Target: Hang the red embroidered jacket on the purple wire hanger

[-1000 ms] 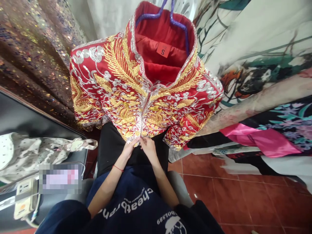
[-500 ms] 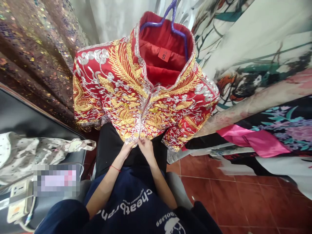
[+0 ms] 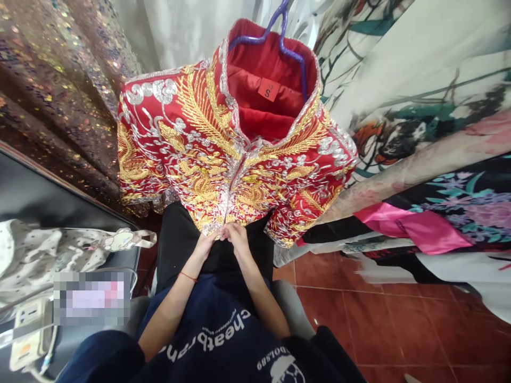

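Observation:
A red jacket [image 3: 255, 175] with gold and silver embroidery hangs in front of me, its stand-up collar open at the top. Inside the neck shows a red label [image 3: 269, 89] marked S. The jacket is on a purple hanger [image 3: 295, 53]. At the bottom of the front opening, my left hand [image 3: 208, 242] pinches the hem edge. Close beside it, my right hand [image 3: 236, 235] has its fingers closed on the same lower front edge. The fingertips of both hands meet there, and what lies between them is partly hidden.
Sequinned fabric [image 3: 59, 96] hangs at the left, above a dark surface with a spotted cloth bag [image 3: 80, 250] and a power strip [image 3: 30, 330]. Patterned garments [image 3: 399, 106] and a pink ribbon [image 3: 415, 229] hang at the right over red floor tiles [image 3: 359, 319].
My right hand has shifted slightly left, closer to my left hand, and the lower front opening has moved a little left with it. The jacket otherwise hangs as before.

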Available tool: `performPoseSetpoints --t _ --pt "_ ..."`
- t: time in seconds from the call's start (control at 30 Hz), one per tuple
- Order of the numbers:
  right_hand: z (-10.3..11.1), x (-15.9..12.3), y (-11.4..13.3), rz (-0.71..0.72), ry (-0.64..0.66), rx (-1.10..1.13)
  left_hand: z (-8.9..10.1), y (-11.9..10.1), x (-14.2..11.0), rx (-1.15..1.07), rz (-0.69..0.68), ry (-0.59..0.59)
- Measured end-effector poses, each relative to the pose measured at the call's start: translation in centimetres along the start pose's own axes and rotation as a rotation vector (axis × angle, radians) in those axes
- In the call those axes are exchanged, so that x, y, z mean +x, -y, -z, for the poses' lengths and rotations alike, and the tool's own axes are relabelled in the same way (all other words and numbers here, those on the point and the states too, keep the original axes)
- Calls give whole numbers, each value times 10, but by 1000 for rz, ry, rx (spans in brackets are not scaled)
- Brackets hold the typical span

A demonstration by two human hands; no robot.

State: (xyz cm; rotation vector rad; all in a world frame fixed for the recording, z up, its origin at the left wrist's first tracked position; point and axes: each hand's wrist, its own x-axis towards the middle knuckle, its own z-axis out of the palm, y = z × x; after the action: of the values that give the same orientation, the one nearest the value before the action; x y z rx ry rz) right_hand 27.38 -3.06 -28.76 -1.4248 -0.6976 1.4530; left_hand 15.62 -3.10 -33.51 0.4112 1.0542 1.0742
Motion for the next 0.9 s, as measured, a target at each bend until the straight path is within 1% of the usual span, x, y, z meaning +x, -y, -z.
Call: performPoseSetpoints --t 0.13,0.23,0.4,0.5,0.57,0.63,0.7,0.77,0.83,0.87,0.9 --pt "-5 -1 5 -4 -63 86 5 8 0 61 -19 -54" --pt "-12 -2 19 26 -77 139 7 11 -1 98 -22 -53" --pt "-25 -15 61 120 -52 189 3 12 3 177 -89 -75" --pt "-28 -25 90 208 -39 207 -1 8 5 285 -91 -89" --pt "-27 -28 105 295 -13 182 -1 0 0 405 -52 -51" --pt "-22 -27 115 368 35 109 1 -15 -11 565 21 25" --pt "-15 -22 119 390 80 33 4 -34 -29 740 86 96" --pt "-7 -18 119 387 96 -9 0 -54 -49 876 80 119" --pt "-2 -16 118 400 70 -26 -14 -74 -63 971 -20 100" --pt "-1 -16 117 411 48 -32 -25 -83 -67 1024 -108 74" --pt "-1 -17 117 421 25 -34 -37 -92 -69 1134 -265 32"
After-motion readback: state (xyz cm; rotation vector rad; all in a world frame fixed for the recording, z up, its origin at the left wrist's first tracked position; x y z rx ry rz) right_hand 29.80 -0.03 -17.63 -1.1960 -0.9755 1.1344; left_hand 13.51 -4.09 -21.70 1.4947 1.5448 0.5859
